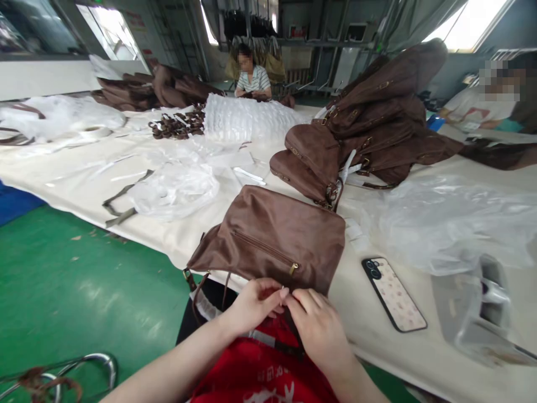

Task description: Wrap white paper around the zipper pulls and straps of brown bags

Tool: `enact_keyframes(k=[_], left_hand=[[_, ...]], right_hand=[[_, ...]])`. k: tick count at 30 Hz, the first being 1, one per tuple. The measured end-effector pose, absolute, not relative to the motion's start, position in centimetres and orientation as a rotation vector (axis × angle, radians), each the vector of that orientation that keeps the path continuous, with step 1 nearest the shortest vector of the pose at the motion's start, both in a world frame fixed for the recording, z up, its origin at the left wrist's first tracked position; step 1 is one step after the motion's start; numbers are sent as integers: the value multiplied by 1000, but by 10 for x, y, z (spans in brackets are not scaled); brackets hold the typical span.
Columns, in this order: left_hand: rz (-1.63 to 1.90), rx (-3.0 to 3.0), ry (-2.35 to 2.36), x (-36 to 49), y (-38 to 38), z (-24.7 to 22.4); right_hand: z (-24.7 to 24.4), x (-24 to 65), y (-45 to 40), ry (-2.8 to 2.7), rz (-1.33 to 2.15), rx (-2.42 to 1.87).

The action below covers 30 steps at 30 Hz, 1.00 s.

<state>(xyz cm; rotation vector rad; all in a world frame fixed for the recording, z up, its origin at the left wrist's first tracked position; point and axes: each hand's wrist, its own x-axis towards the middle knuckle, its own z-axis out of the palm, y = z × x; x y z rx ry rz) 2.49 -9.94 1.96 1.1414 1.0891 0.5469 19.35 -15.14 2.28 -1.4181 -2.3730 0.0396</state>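
A brown handbag [289,224] lies flat at the table's front edge, its zip with a brass-coloured pull facing up. Close against the bag's near edge, my left hand [262,302] has its thumb and fingers pinched together. My right hand [316,322] meets it there, fingers curled and fingertips touching the left ones. Whatever sits between the fingertips is too small to make out. Thin brown straps and a buckle hang from the bag's left corner, over my lap.
More brown bags [377,123] are heaped at the back right. A phone [394,294] lies to the right, near clear plastic bags [461,224]. Bundled brown straps [178,123] and a plastic-wrapped roll [251,117] stand further back. Two people [254,78] sit across the table.
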Motion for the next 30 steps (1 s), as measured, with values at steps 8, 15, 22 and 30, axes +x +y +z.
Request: enact_keyframes(k=[8, 15, 22, 30], left_hand=[[651, 1274, 1167, 21, -83, 15], [572, 1240, 1179, 25, -49, 5], [603, 1270, 1195, 28, -50, -10], [611, 1248, 1071, 4, -59, -4]], right_hand=[[13, 188, -122, -1981, 277, -1866], [12, 172, -92, -1998, 150, -2228], [7, 176, -97, -2023, 179, -2207], [6, 166, -98, -2105, 43, -2198]])
